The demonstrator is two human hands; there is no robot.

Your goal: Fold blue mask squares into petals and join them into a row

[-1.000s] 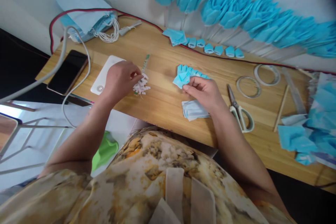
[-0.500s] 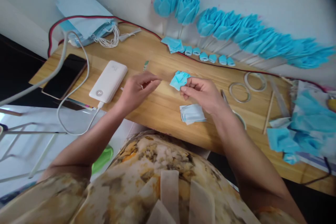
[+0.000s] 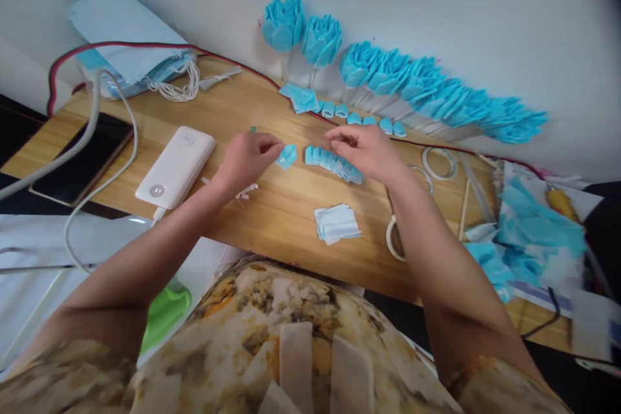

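Observation:
My left hand (image 3: 248, 158) is closed in a pinch on a small folded blue petal (image 3: 287, 155) just above the wooden desk (image 3: 291, 207). My right hand (image 3: 365, 150) hovers with curled fingers over a row of folded blue petals (image 3: 334, 163) lying on the desk; whether it grips one I cannot tell. A small stack of pale blue squares (image 3: 336, 223) lies nearer to me. Tiny white scraps (image 3: 245, 191) sit under my left wrist.
A white power bank (image 3: 175, 165) with its cable and a black phone (image 3: 80, 165) lie at the left. A pack of face masks (image 3: 129, 55) is at the back left. Finished blue paper flowers (image 3: 398, 77) line the wall. Tape rings (image 3: 439, 163), scissors and blue paper pieces (image 3: 533, 233) lie at the right.
My left hand left the white scraps, moved right and took a blue petal. My right hand moved up and back; the petals it held now lie in a row on the desk.

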